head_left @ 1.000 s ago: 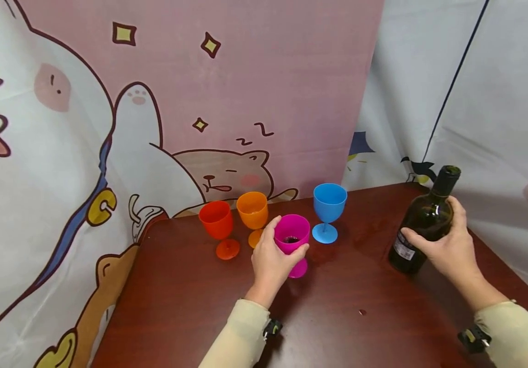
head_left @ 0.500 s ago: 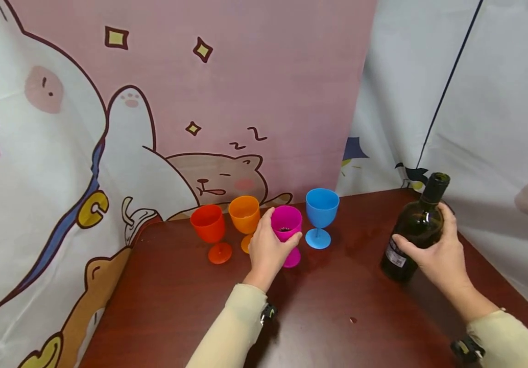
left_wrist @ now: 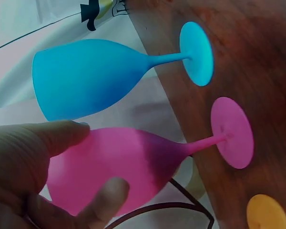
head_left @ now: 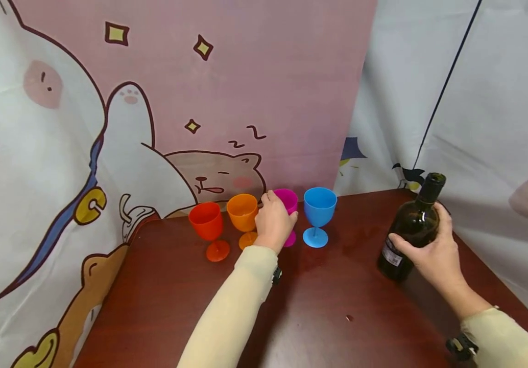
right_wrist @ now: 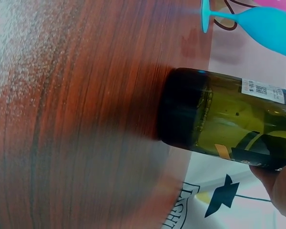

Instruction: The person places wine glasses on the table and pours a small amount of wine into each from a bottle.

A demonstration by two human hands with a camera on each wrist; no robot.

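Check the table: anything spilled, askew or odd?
Yes: a small reddish spot on the table, well apart from the bottle and pink cup; maybe a stray drop, too small to tell. Red cup, orange cup and blue cup stand upright.

An upright, stemmed magenta goblet (left_wrist: 138,157) is well left of a labelled dark-green bottle (head_left: 412,222).
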